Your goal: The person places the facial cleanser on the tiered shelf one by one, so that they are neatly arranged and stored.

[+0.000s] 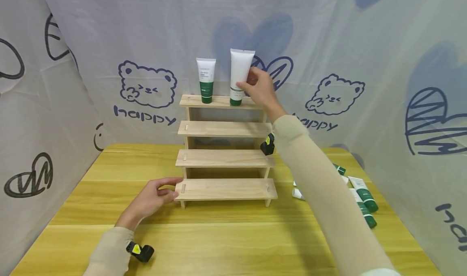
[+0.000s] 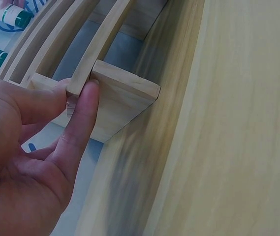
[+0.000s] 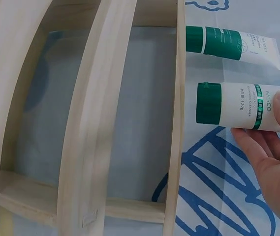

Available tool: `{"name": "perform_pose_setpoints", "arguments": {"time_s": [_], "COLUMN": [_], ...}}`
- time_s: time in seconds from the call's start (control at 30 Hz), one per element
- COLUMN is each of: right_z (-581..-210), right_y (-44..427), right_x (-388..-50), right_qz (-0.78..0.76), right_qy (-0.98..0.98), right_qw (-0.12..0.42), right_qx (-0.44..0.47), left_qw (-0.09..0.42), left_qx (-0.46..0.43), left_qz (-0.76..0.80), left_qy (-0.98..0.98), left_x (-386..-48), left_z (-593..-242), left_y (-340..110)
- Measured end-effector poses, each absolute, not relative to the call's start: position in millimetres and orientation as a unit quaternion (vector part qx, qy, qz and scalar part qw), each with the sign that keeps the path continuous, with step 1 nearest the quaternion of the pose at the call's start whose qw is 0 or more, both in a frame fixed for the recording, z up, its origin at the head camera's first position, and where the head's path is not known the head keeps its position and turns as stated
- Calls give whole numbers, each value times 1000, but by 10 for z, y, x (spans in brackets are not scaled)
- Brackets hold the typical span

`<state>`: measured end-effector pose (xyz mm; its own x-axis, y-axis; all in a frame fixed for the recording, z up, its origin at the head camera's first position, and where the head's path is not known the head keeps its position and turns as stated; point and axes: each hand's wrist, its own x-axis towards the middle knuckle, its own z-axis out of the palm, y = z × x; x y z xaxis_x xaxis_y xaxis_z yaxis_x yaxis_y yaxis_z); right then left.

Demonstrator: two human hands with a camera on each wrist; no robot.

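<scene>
A four-step wooden rack stands on the table. My left hand pinches the left end of its lowest shelf; in the left wrist view the thumb and a finger of the left hand hold the board's end. My right hand grips a white tube upright, green cap down, at the top shelf. The right wrist view shows a small gap between the cap of this tube and the shelf edge, with the right hand around its body. A smaller green-and-white tube stands on the top shelf, to the left.
Several green-and-white tubes lie on the table at the right, partly hidden behind the right sleeve. A printed cloth hangs behind the rack and at both sides. The wooden table extends in front of the rack.
</scene>
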<state>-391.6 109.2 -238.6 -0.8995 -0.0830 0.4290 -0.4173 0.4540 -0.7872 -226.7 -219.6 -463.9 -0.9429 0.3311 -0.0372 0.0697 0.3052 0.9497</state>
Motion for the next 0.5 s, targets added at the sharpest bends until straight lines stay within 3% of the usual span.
{"name": "perform_pose_setpoints", "arguments": {"time_s": [0.5], "right_z": [-2405], "right_y": [981], "right_x": [-4069], "right_qz": [510], "right_qy": [-835], "right_qw": [161], "right_qx": [132], "left_qw": [113], "left_qx": [135], "left_qz": [580], "left_qy": [795], "left_x": [-2271], "left_z": [-4647], "left_y": [-2207]}}
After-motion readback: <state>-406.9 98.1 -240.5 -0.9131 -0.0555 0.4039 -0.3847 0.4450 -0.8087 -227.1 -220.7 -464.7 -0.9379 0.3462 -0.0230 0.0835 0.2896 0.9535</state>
